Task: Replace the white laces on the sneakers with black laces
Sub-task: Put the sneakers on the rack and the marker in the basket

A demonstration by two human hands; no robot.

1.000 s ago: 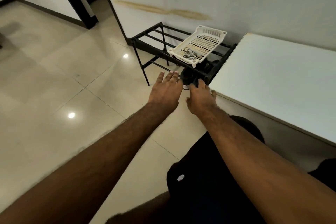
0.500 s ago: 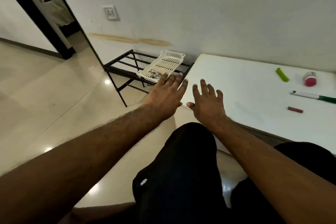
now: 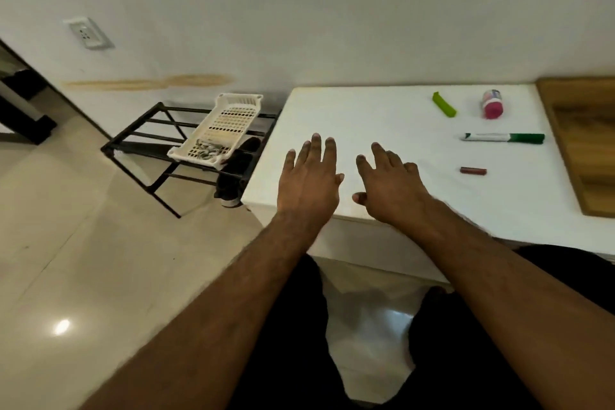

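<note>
From my remote seat, I see the left hand (image 3: pixel 307 181) and right hand (image 3: pixel 391 188) stretched flat over the near edge of the white table (image 3: pixel 382 116), fingers straight, slightly spread and holding nothing, likely ready to work. A dark sneaker (image 3: pixel 238 173) sits on the lower tier of the black rack (image 3: pixel 139 135) beside the table, under a white basket (image 3: pixel 229 126); its laces I cannot make out.
</note>
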